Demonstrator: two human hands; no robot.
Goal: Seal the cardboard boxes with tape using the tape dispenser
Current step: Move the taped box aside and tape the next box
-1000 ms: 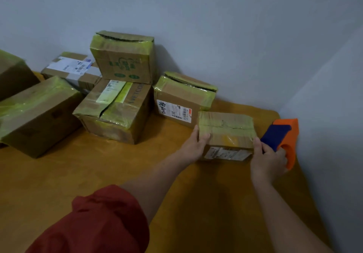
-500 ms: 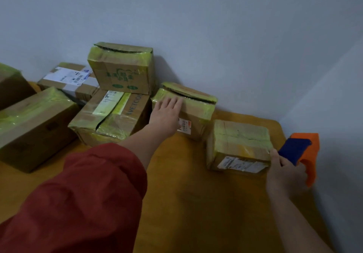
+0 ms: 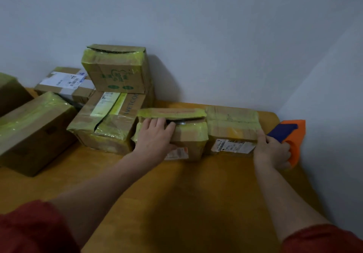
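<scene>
Since half a second ago, the left hand (image 3: 155, 139) has come down from the air onto the middle box (image 3: 191, 135). This box now stands against the small box (image 3: 231, 123), while before there was a gap between them. The left fingers (image 3: 157, 124) lie over its top front edge, at a dark open slit between the flaps, and the thumb presses on the front face, so the hand grips the box. Yellow-green tape covers the corners of this box, but the top seam gapes.

The right hand (image 3: 272, 151) is closed around the handle of the dispenser (image 3: 290, 133), which is orange with a blue part and is held near the wall (image 3: 196, 27), just right of the small box. The forefinger is stretched out and touches the right front corner of the small box. This box has tape across its top and a white label on the front.

Both boxes stand on the counter (image 3: 196, 193). Left of them is a printed box (image 3: 110, 121) with a torn top. A taller box (image 3: 117, 72) rises behind it; I cannot tell if it stands on it. Further left are a flat box (image 3: 64, 82) and a long box (image 3: 33, 131).
</scene>
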